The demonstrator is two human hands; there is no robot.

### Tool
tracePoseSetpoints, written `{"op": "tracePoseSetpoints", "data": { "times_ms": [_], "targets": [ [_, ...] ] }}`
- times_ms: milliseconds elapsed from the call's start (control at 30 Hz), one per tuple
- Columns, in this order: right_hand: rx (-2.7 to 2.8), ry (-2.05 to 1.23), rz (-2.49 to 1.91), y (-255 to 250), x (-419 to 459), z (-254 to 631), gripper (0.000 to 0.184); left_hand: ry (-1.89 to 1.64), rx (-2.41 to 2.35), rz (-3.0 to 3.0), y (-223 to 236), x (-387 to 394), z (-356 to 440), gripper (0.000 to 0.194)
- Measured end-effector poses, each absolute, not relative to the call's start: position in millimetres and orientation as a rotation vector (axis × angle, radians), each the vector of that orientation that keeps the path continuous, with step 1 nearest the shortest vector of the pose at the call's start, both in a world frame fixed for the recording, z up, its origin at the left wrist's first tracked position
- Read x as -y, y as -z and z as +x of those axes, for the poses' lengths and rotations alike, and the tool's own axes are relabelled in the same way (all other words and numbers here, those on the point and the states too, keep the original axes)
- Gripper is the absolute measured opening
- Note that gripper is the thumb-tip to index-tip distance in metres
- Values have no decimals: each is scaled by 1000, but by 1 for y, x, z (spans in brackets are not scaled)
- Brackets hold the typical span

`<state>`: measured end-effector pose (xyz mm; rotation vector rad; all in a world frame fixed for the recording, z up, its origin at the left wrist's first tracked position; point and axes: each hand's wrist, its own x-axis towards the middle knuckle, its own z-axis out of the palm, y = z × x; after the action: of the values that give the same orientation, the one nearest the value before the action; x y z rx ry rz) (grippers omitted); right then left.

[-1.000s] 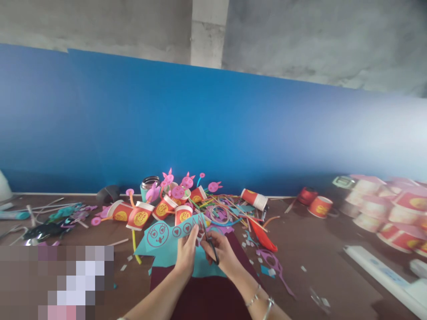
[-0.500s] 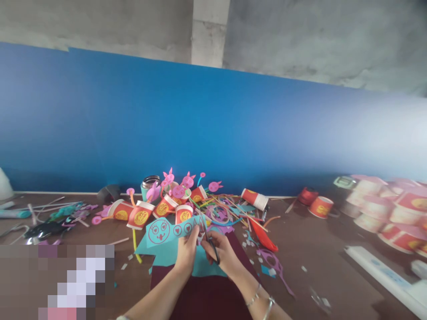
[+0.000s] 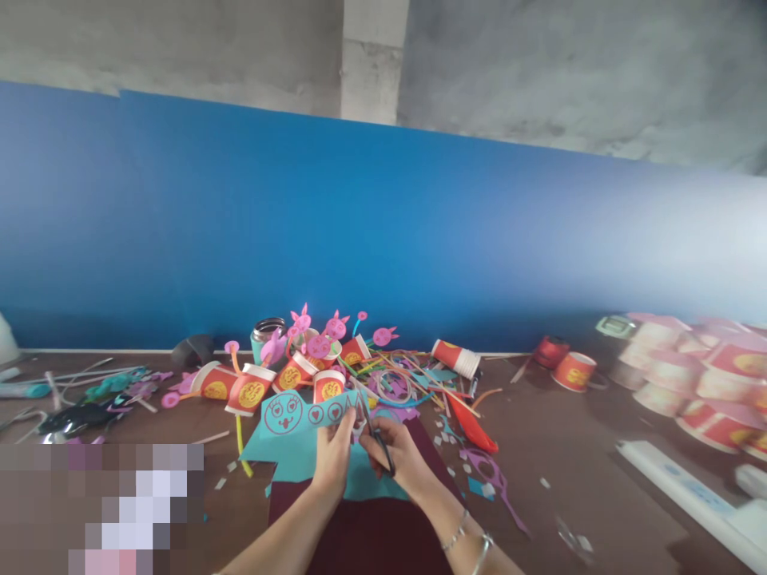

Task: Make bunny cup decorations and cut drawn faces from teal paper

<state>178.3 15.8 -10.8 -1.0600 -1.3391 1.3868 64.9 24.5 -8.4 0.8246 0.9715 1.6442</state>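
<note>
A strip of turquoise paper with a smiling face, two hearts in circles and pointed shapes drawn on it is pinched in my left hand. My right hand is closed round the dark handles of a pair of scissors. The blades point up at the right end of the strip, by the pointed shapes; whether they touch the paper's edge is hard to make out. Beneath both hands lies a larger turquoise sheet, on top of a dark maroon sheet.
Behind my hands are red and white paper cups with pink paper faces, plus straws and purple scraps. A red balloon lies right of them. Stacked cups and a white power strip are far right. A black tool lies left.
The view has shifted very slightly. Both hands, the paper strip and the scissors keep nearly the same position.
</note>
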Motion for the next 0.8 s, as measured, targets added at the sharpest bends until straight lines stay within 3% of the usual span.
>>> {"op": "tracePoseSetpoints", "data": {
  "times_ms": [800],
  "targets": [
    [1337,-1328,-1114,12,-18,179,41,-1605,-997,811,8,-26,64,32]
  ]
}}
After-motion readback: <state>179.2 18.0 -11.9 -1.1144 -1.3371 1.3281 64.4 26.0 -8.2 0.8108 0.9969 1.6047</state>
